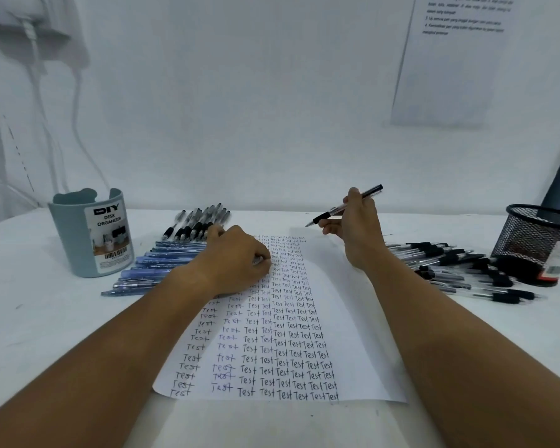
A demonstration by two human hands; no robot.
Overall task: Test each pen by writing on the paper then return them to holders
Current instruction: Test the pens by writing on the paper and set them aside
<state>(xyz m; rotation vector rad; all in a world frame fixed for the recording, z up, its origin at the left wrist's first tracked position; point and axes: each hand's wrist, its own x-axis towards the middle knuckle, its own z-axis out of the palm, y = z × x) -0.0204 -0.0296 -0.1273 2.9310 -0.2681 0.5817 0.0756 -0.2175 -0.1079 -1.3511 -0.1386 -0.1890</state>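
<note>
A white paper (353, 318) filled with columns of the word "Test" lies in the middle of the table. My right hand (359, 227) hovers above the paper's top right corner and grips a clear black-ink pen (367, 193), uncapped, tip pointing left. My left hand (236, 257) rests on the paper's upper left, fingers curled round a small clear piece that looks like a pen cap (257, 260). A blue-grey desk organizer (88, 234) stands at the left. A black mesh holder (537, 234) stands at the right.
Several blue pens (156, 266) lie in a row left of the paper, with several black-grip pens (194, 224) behind them. A pile of clear black pens (459, 266) lies by the mesh holder. A white wall with a printed sheet (450, 59) rises behind the table.
</note>
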